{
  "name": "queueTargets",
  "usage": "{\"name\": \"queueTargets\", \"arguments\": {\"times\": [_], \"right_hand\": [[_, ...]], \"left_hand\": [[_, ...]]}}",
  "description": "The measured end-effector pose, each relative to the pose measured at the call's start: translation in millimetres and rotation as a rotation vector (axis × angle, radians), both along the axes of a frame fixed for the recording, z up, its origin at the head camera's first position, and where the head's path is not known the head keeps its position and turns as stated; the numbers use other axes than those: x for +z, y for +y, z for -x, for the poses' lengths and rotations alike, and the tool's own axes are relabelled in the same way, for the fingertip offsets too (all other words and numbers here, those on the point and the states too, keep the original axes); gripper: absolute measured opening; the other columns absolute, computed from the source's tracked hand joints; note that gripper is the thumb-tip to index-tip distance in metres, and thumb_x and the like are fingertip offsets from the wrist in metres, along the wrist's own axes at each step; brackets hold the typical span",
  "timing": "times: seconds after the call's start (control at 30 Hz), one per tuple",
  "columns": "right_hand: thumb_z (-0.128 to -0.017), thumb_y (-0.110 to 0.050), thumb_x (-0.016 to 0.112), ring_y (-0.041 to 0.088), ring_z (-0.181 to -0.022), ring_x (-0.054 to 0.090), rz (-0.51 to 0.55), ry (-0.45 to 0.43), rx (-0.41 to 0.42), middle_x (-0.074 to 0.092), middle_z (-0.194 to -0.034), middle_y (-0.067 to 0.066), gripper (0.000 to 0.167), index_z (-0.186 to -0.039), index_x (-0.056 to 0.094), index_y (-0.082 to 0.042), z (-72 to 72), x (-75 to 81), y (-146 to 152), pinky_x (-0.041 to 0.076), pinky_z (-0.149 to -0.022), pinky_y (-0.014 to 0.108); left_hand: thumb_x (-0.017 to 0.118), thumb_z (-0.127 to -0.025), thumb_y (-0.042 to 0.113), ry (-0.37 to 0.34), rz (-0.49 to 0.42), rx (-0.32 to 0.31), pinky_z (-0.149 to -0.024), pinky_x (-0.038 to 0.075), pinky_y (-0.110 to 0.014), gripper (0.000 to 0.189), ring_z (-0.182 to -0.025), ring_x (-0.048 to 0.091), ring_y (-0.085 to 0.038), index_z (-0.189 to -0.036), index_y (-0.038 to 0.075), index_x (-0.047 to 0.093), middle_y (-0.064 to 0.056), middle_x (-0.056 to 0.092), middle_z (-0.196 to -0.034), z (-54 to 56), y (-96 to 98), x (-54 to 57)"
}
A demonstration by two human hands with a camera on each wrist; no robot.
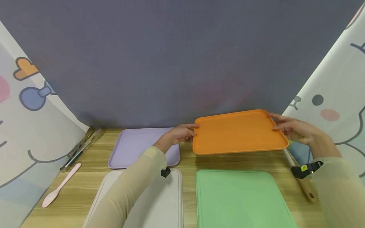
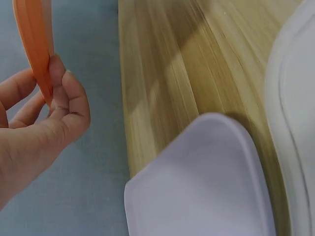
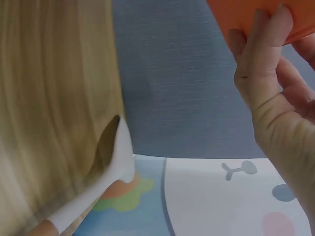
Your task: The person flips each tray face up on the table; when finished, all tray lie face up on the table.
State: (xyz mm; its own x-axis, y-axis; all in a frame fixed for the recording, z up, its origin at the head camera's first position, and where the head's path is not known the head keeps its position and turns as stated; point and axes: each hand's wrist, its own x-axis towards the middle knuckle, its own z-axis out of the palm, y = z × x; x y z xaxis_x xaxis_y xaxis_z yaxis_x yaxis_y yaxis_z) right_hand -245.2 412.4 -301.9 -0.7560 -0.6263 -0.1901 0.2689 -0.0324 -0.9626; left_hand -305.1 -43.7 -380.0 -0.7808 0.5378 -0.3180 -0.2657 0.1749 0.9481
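Observation:
An orange tray [image 1: 238, 133] is held up over the back right of the wooden table, its far edge tilted upward. My left hand [image 1: 180, 134] pinches its left end between thumb and fingers; the left wrist view shows this grip on the tray's edge [image 2: 35, 44] from the side. At the opposite end my right hand [image 1: 297, 129] grips the short side, fingers spread over the rim and underside. A lilac tray [image 1: 137, 145] lies flat beneath my left forearm. Nearer to me are a white tray [image 1: 159, 202] and a green tray [image 1: 242, 196].
On the left lie a pink spoon [image 1: 61, 186] and metal tongs [image 1: 81, 150]. A white-headed utensil with a wooden handle [image 1: 306, 190] rests along the right edge, its head [image 3: 120, 157] visible in the right wrist view. A grey cloth wall [image 1: 171, 63] rises behind the table, with printed panels at both sides.

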Motion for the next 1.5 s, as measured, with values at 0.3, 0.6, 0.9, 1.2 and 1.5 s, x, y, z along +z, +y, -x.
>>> {"name": "queueTargets", "arguments": {"times": [0.3, 0.6, 0.9, 1.2, 1.5], "right_hand": [[-0.105, 0.004, 0.038, 0.010, -0.106, 0.067, -0.096, 0.095, -0.071, 0.012, -0.168, 0.001, 0.066, -0.160, 0.025, -0.031, -1.0, -27.0, -5.2, 0.059, -0.085, 0.030], [-0.103, 0.005, 0.044, 0.010, -0.109, 0.067, -0.168, 0.091, -0.056, 0.029, -0.164, 0.002, 0.076, -0.163, 0.011, -0.029, -1.0, -49.0, -5.6, 0.059, -0.086, 0.030], [-0.101, 0.003, 0.048, 0.007, -0.116, 0.063, -0.277, 0.104, 0.032, 0.036, -0.144, -0.012, 0.085, -0.159, -0.012, -0.011, -6.2, -75.4, -7.6, 0.058, -0.092, 0.036], [-0.098, -0.002, 0.057, 0.005, -0.105, 0.063, -0.420, 0.082, -0.005, -0.011, -0.158, 0.035, 0.092, -0.157, -0.014, -0.006, -2.9, -84.4, -18.0, 0.059, -0.085, 0.033], [-0.093, -0.002, 0.062, 0.006, -0.101, 0.062, -0.466, 0.038, -0.044, -0.003, -0.159, 0.036, 0.099, -0.158, -0.012, -0.005, 0.0, -99.4, -24.9, 0.059, -0.079, 0.033]], "left_hand": [[0.060, -0.100, 0.007, 0.031, -0.019, -0.025, -0.102, 0.048, -0.045, 0.062, -0.090, 0.061, -0.015, -0.155, 0.023, 0.038, -0.007, 0.052, -0.120, 3.7, -18.5, -3.8], [0.062, -0.098, 0.006, 0.018, -0.029, -0.035, -0.112, 0.039, -0.055, 0.070, -0.088, 0.062, -0.012, -0.158, 0.028, 0.032, -0.006, 0.054, -0.121, 8.0, -24.6, -6.6], [0.065, -0.097, 0.005, 0.013, 0.057, -0.055, -0.106, 0.047, -0.050, 0.074, -0.087, 0.063, -0.015, -0.158, 0.029, 0.032, -0.004, 0.049, -0.117, 10.5, -24.9, -15.5], [0.068, -0.094, 0.007, 0.013, 0.133, -0.037, -0.084, 0.053, -0.032, 0.074, -0.090, 0.065, -0.015, -0.157, 0.030, 0.035, -0.006, 0.050, -0.123, 8.8, -25.2, -21.0], [0.064, -0.094, -0.002, -0.034, 0.106, -0.027, -0.081, 0.056, -0.029, 0.076, -0.078, 0.061, -0.012, -0.159, 0.019, 0.030, -0.007, 0.051, -0.110, 6.7, -22.8, -26.3]]}}
